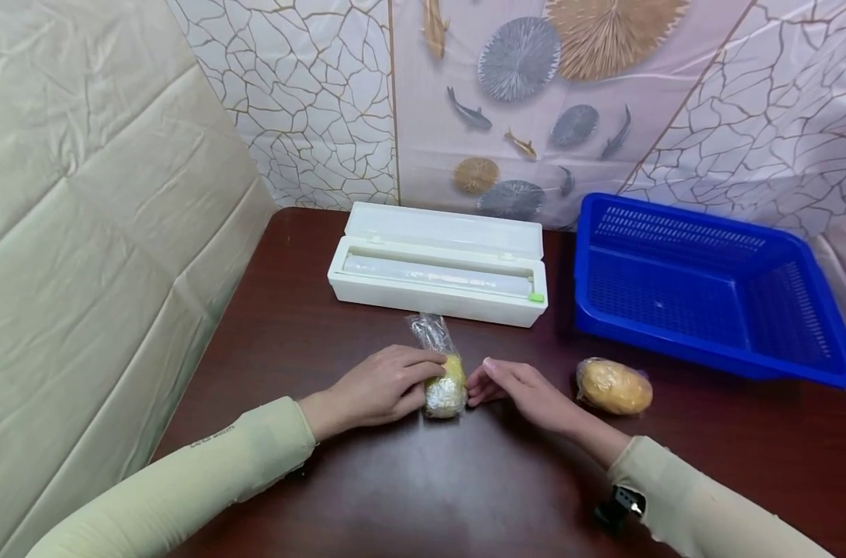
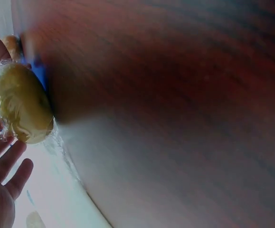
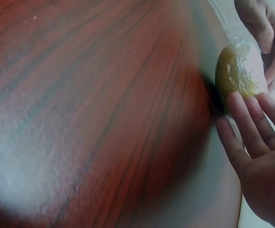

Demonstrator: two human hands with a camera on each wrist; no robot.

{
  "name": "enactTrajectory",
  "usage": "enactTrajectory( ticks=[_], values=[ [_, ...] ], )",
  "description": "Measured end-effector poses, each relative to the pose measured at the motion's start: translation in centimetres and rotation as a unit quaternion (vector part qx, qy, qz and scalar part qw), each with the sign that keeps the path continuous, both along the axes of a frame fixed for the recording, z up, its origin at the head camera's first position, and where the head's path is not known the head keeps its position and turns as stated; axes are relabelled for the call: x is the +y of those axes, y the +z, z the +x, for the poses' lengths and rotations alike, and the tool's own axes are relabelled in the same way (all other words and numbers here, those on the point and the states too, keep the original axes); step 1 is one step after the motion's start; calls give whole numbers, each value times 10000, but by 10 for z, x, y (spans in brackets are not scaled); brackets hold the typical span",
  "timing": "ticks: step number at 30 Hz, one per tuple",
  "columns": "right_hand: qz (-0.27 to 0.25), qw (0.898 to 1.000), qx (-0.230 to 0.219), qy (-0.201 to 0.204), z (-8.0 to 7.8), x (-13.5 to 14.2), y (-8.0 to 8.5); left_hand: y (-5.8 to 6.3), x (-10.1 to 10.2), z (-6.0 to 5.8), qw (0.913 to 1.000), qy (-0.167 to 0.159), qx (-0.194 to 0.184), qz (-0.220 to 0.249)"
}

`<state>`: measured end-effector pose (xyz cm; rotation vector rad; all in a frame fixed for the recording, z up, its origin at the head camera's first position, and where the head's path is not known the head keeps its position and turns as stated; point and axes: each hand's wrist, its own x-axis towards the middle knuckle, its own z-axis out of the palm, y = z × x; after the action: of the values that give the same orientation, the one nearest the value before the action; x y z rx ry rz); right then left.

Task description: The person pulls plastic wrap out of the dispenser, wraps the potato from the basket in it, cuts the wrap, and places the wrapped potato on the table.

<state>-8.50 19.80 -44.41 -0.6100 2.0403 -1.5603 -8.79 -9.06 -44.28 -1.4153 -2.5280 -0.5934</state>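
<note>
In the head view, a yellow, oval, potato-like item (image 1: 445, 391) wrapped in cling film lies on the table, a loose twist of film trailing from its far end. My left hand (image 1: 393, 381) touches it from the left, fingertips resting over its top. On the other side my right hand (image 1: 517, 387) stands on edge with extended fingers beside it. Through the left wrist view, the spread fingers of the left hand (image 2: 4, 175) show at the wrapped item (image 2: 23, 103). In the right wrist view, the straight fingers of the right hand (image 3: 258, 152) reach the film-covered item (image 3: 240, 69).
Behind the hands stands a white cling film box (image 1: 437, 298), lid raised, holding a film roll (image 1: 437, 273) and a green slider (image 1: 536, 297). A blue basket (image 1: 716, 349) sits at the back right. Before it lies a second wrapped, tan oval item (image 1: 614, 386).
</note>
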Motion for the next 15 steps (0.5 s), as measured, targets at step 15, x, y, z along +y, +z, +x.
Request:
enactTrajectory(
  ticks=[15],
  values=[
    [-445, 9943, -917, -320, -17, 3, -7, -8, 2, 7, 9993, -191, -246, 204]
  ],
)
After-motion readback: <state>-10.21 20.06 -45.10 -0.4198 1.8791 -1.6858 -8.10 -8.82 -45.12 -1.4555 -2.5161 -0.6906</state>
